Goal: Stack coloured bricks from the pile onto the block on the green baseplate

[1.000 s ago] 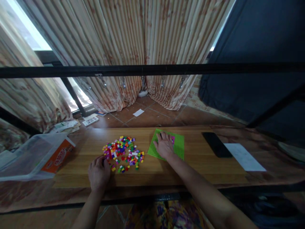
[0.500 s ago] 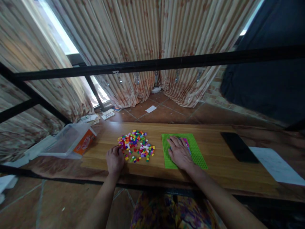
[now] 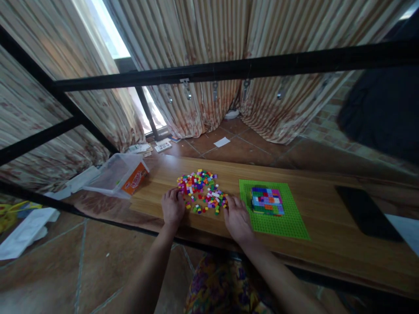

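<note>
A loose pile of small multicoloured toy bricks [image 3: 196, 182] is spread over the wooden table. At its left edge rests my left hand [image 3: 173, 206], fingers curled down by the bricks; anything between the fingertips is hidden. My right hand [image 3: 238, 216] is at the pile's right edge, its fingers reaching forward and slightly apart, with no brick visible in them. To the right of it lies a green studded baseplate [image 3: 294, 222]. A low block of joined coloured bricks [image 3: 266, 200] stands on that plate, with nothing covering it.
A clear plastic box [image 3: 111, 176] with an orange label stands at the table's left end. On the right lie a dark flat phone-like slab [image 3: 365, 211] and a white sheet [image 3: 404, 231]. A black metal bar [image 3: 209, 74] runs across beyond the table.
My right hand has left the brick block on the green plate and moved left to the pile, uncovering the block. My left hand stays beside the pile. The view has shifted.
</note>
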The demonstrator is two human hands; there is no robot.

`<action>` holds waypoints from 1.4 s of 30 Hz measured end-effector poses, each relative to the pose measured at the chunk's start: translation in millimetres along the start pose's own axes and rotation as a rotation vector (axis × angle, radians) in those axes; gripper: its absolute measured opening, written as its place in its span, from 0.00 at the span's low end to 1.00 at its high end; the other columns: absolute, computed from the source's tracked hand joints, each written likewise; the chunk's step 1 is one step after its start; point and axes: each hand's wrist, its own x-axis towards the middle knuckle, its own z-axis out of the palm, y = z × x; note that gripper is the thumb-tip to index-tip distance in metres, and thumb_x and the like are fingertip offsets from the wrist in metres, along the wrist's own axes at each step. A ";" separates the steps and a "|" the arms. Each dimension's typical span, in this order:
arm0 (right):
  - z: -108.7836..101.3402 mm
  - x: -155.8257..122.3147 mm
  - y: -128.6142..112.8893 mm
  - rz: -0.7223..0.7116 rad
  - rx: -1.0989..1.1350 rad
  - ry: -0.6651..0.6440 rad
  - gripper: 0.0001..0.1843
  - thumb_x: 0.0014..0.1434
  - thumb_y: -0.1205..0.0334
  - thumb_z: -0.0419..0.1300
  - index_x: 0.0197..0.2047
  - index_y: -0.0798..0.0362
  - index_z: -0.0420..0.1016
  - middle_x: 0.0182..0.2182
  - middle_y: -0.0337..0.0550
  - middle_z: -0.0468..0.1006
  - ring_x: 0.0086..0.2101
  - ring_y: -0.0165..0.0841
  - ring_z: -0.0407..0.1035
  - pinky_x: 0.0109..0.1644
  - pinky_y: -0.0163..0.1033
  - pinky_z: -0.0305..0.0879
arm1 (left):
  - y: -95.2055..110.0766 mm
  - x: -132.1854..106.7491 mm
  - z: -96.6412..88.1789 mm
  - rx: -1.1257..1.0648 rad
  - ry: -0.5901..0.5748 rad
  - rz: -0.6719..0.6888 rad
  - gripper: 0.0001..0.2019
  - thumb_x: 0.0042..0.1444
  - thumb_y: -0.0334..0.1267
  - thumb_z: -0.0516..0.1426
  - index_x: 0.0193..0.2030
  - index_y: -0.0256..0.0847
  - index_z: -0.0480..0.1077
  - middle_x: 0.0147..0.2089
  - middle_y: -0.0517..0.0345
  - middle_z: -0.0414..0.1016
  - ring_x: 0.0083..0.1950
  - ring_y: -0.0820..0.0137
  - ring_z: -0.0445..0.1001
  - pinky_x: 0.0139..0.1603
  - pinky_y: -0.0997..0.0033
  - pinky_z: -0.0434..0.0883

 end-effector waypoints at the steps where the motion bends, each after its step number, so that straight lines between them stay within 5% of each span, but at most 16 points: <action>1: 5.8 2.7 -1.8 0.026 0.017 0.019 0.23 0.60 0.71 0.49 0.59 0.56 0.65 0.51 0.55 0.71 0.51 0.44 0.65 0.57 0.47 0.62 | 0.5 -0.1 -0.4 -0.001 0.000 -0.007 0.14 0.61 0.39 0.48 0.42 0.39 0.73 0.45 0.47 0.76 0.49 0.59 0.71 0.54 0.56 0.65; 9: 43.7 40.6 -36.7 0.045 0.161 0.025 0.25 0.57 0.74 0.47 0.57 0.57 0.66 0.49 0.56 0.71 0.52 0.45 0.64 0.57 0.49 0.62 | 2.1 -1.4 -0.3 0.002 0.008 -0.028 0.15 0.62 0.41 0.47 0.43 0.39 0.73 0.46 0.47 0.75 0.50 0.59 0.70 0.55 0.56 0.65; 14: 37.5 59.5 -56.0 -0.036 0.231 -0.045 0.22 0.58 0.73 0.48 0.55 0.59 0.67 0.50 0.55 0.70 0.53 0.41 0.64 0.60 0.44 0.61 | 2.2 -1.7 -0.1 -0.007 0.013 -0.035 0.15 0.63 0.40 0.47 0.43 0.39 0.73 0.46 0.48 0.75 0.49 0.59 0.70 0.55 0.56 0.66; 18: 15.8 36.5 -52.3 -0.093 0.276 0.011 0.19 0.62 0.70 0.50 0.55 0.57 0.68 0.50 0.53 0.71 0.54 0.40 0.63 0.61 0.44 0.60 | 2.9 -2.3 -0.8 -0.011 0.007 -0.041 0.15 0.64 0.41 0.46 0.43 0.40 0.72 0.45 0.48 0.75 0.50 0.59 0.70 0.54 0.57 0.65; 21: 4.6 2.8 -50.2 -0.190 0.339 -0.127 0.13 0.64 0.68 0.50 0.48 0.52 0.72 0.43 0.46 0.74 0.45 0.36 0.68 0.51 0.39 0.65 | 3.5 -3.0 -1.0 -0.024 0.010 -0.056 0.15 0.64 0.40 0.45 0.44 0.40 0.72 0.45 0.48 0.75 0.49 0.59 0.71 0.54 0.57 0.65; 27: 18.7 -18.1 -63.4 -0.406 0.325 -0.280 0.09 0.63 0.69 0.53 0.38 0.50 0.74 0.37 0.43 0.74 0.40 0.35 0.67 0.45 0.40 0.64 | 2.4 -3.6 0.9 -0.019 0.010 -0.048 0.16 0.65 0.41 0.45 0.44 0.39 0.72 0.46 0.49 0.76 0.50 0.60 0.70 0.55 0.57 0.66; 34: 32.7 24.2 -69.9 -0.424 0.390 -0.179 0.09 0.62 0.71 0.54 0.42 0.52 0.74 0.39 0.45 0.75 0.42 0.37 0.67 0.48 0.42 0.65 | 3.2 -2.7 0.4 -0.005 0.016 -0.041 0.17 0.65 0.40 0.45 0.44 0.38 0.72 0.45 0.48 0.76 0.49 0.60 0.71 0.54 0.57 0.66; 42: 1.3 -24.1 -32.5 -0.255 0.396 -0.122 0.10 0.65 0.69 0.52 0.40 0.52 0.76 0.34 0.44 0.76 0.39 0.36 0.68 0.46 0.42 0.65 | 4.7 -3.3 1.3 0.000 0.016 -0.068 0.16 0.64 0.41 0.46 0.44 0.40 0.73 0.47 0.49 0.76 0.49 0.60 0.70 0.55 0.57 0.65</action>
